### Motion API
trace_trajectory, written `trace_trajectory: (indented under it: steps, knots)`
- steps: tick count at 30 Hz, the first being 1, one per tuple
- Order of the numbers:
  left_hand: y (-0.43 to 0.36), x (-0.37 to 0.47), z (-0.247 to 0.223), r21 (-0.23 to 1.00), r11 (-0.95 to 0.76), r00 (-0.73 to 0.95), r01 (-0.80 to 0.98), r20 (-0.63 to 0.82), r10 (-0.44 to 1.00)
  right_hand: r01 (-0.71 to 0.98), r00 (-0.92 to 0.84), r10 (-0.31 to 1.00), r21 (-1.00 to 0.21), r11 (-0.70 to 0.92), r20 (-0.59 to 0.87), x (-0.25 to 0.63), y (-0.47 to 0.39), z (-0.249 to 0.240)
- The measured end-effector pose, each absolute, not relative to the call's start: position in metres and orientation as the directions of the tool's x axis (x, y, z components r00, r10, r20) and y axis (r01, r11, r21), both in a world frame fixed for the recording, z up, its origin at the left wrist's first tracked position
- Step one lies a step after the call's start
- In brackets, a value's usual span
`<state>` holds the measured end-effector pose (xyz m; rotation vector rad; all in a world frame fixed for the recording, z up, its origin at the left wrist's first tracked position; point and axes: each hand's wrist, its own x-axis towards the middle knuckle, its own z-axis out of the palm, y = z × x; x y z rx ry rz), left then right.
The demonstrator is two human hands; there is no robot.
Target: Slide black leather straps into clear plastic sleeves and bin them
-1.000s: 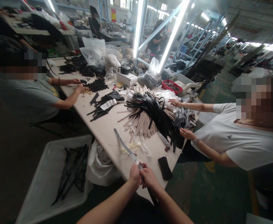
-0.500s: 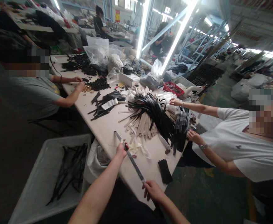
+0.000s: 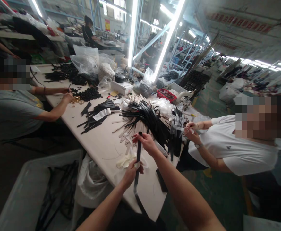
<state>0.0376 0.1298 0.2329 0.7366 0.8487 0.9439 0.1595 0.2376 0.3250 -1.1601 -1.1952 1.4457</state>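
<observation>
A long black strip (image 3: 137,175) runs upright in front of me, its lower end hanging toward the near table edge. My left hand (image 3: 131,171) is closed round its middle, with something pale at the thumb. Higher up, my right hand (image 3: 145,141) pinches the strip close to its top end. Just beyond lies a fanned pile of black strips (image 3: 152,118) on top of beige strips (image 3: 133,128). Pale crumpled scraps (image 3: 125,161) rest on the table (image 3: 94,141) beside my left hand.
A white bin (image 3: 29,186) with black strips and a white sack (image 3: 92,183) stand at the left. A person in white (image 3: 227,141) works at the right, another in grey (image 3: 12,110) at the left. A red basket (image 3: 166,95) sits at the back.
My right hand has moved from the strip's lower part up to its top end. The strip has turned more upright. The right-hand person's hands have come together. The view has swung right.
</observation>
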Motion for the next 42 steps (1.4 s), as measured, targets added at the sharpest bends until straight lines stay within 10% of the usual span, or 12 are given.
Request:
trace_trajectory:
  steps: [17, 35, 39, 42]
  knots:
    - [0.199, 0.06, 0.297, 0.973, 0.099, 0.318, -0.207, -0.029, 0.948, 0.161, -0.199, 0.973, -0.976, 0.147, 0.114, 0.208, 0.219, 0.369]
    - [0.12, 0.058, 0.126, 0.971, 0.24, 0.3, -0.015, -0.224, 0.927, 0.13, -0.116, 0.975, -0.97, 0.206, 0.192, 0.2, 0.206, 0.408]
    - [0.124, 0.06, 0.108, 0.936, 0.343, 0.185, -0.08, -0.325, 0.928, 0.169, -0.178, 0.98, -0.979, 0.116, 0.086, 0.212, 0.191, 0.375]
    - [0.137, 0.051, 0.092, 0.895, 0.418, 0.068, -0.157, -0.412, 0.909, 0.517, -0.041, 0.972, -0.837, -0.179, -0.233, 0.228, 0.144, 0.302]
